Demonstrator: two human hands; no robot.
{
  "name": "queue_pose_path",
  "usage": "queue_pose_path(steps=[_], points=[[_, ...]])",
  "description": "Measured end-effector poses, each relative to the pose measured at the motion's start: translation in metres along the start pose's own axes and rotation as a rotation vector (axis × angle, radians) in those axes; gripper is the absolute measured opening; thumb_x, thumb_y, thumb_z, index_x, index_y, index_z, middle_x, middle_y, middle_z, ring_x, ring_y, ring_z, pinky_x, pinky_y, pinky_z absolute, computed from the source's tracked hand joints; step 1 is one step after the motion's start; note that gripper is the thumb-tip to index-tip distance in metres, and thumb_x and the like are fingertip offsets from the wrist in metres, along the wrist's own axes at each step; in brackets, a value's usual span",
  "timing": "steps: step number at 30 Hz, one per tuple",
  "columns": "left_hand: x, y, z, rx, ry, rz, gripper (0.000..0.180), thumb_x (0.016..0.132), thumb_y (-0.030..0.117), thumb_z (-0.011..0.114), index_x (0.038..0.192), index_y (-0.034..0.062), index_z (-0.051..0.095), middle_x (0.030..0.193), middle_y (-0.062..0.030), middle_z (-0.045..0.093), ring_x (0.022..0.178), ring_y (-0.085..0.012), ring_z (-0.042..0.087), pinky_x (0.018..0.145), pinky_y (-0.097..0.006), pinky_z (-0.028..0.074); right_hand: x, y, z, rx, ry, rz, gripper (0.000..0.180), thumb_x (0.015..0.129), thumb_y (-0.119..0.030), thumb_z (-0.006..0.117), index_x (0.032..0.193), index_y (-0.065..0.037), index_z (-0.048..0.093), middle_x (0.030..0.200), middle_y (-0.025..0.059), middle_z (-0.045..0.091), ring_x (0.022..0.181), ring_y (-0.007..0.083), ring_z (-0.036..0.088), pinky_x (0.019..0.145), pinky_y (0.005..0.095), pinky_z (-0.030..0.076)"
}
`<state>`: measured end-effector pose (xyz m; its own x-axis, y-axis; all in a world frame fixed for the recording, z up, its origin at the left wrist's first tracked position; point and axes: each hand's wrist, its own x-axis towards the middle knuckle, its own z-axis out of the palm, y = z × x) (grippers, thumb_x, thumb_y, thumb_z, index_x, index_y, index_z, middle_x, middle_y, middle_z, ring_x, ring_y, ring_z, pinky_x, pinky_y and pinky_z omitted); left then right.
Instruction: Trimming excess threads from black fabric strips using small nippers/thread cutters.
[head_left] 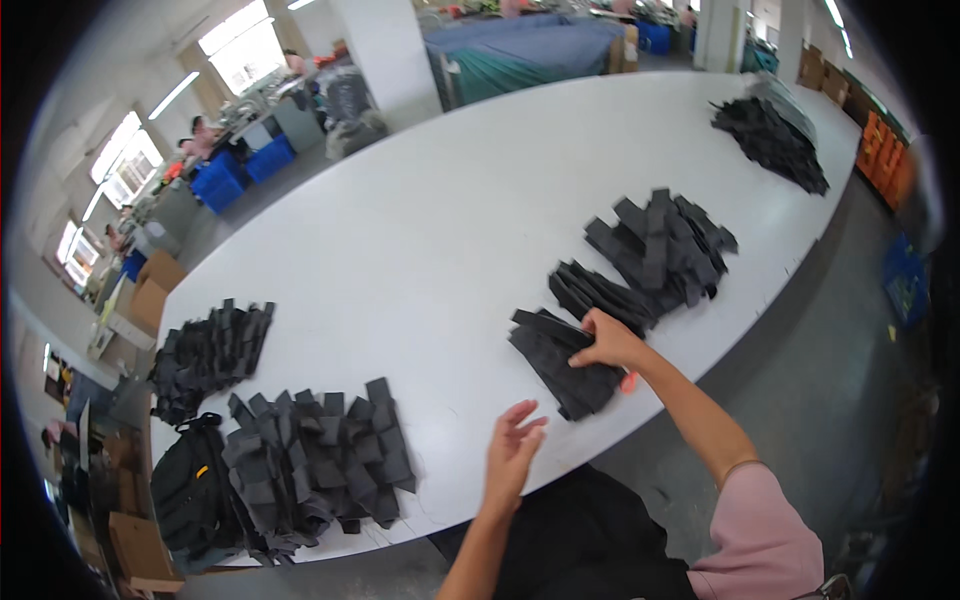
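Note:
My right hand [612, 342] is closed at the upper edge of a small stack of dark grey fabric pieces [565, 365] near the table's front edge. Its thumb lies on top of the stack; the other fingers are partly hidden. To the left, my left hand [513, 455] hovers over the table edge, holding nothing, fingers apart. Just beyond the right hand lies a narrow bundle of dark strips [600, 298]. A larger heap of folded dark fabric pieces [665, 250] sits behind it. Something small and orange [629, 382] shows beside my right wrist.
On the white table [420, 220], a wide pile of dark pieces [320, 455], a black backpack [190, 490] and another pile [215, 350] lie left. A black heap [770, 140] sits at the far right. Blue crates [220, 182], a pillar [388, 60] and seated people are beyond.

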<state>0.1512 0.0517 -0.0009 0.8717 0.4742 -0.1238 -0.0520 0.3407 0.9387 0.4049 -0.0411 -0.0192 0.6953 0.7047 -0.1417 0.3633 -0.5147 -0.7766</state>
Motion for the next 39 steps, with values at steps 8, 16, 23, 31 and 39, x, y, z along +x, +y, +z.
queue_pose_path(steps=[8, 16, 23, 31, 39], points=[[0.011, -0.003, 0.022, -0.502, 0.174, -0.023, 0.042, 0.092, 0.006, 0.041, 0.133, 0.0006, 0.032, 0.130, -0.0190, 0.048, 0.118, -0.0280, 0.049, 0.100, -0.040, 0.040, -0.103, -0.065, 0.068, 0.521, -0.063, -0.182, 0.060, 0.058, -0.015, 0.086, 0.102, -0.002, 0.047, 0.098, 0.0090, 0.055, 0.080, 0.0142, 0.059, 0.069, 0.0270, 0.049], [0.031, -0.023, -0.013, -0.461, 0.301, 0.060, 0.048, 0.091, -0.004, 0.043, 0.137, 0.0018, 0.032, 0.114, -0.0116, 0.056, 0.101, -0.0187, 0.058, 0.088, -0.033, 0.047, -0.090, -0.084, 0.092, 0.253, 0.119, -0.368, 0.045, 0.060, -0.005, 0.073, 0.100, -0.005, 0.052, 0.091, 0.0068, 0.049, 0.064, 0.0172, 0.049, 0.059, 0.0297, 0.044], [0.038, -0.007, 0.003, 0.497, 0.524, 0.327, 0.047, 0.085, -0.006, 0.043, 0.131, -0.0002, 0.037, 0.115, -0.0171, 0.055, 0.100, -0.0287, 0.057, 0.088, -0.035, 0.044, -0.082, -0.061, 0.088, 0.628, 0.043, -0.253, 0.044, 0.068, -0.002, 0.071, 0.107, -0.003, 0.050, 0.097, 0.0064, 0.053, 0.068, 0.0098, 0.054, 0.060, 0.0236, 0.045], [0.052, 0.067, -0.074, -0.530, 0.605, 0.367, 0.046, 0.087, -0.003, 0.046, 0.127, 0.0089, 0.025, 0.103, -0.0163, 0.052, 0.085, -0.0265, 0.060, 0.078, -0.043, 0.054, -0.089, -0.026, 0.101, 0.366, 0.095, -0.286, 0.015, 0.082, -0.008, 0.062, 0.094, 0.001, 0.061, 0.087, 0.0080, 0.059, 0.068, 0.0156, 0.056, 0.065, 0.0274, 0.045], [-0.030, 0.005, -0.052, -0.094, 0.613, -0.037, 0.059, 0.075, -0.006, 0.050, 0.126, 0.0078, 0.025, 0.103, -0.0124, 0.049, 0.093, -0.0194, 0.053, 0.075, -0.032, 0.050, -0.066, -0.029, 0.084, 0.623, 0.204, -0.076, 0.015, 0.086, -0.014, 0.060, 0.083, 0.001, 0.061, 0.066, 0.0061, 0.060, 0.058, 0.0091, 0.052, 0.056, 0.0252, 0.042]])
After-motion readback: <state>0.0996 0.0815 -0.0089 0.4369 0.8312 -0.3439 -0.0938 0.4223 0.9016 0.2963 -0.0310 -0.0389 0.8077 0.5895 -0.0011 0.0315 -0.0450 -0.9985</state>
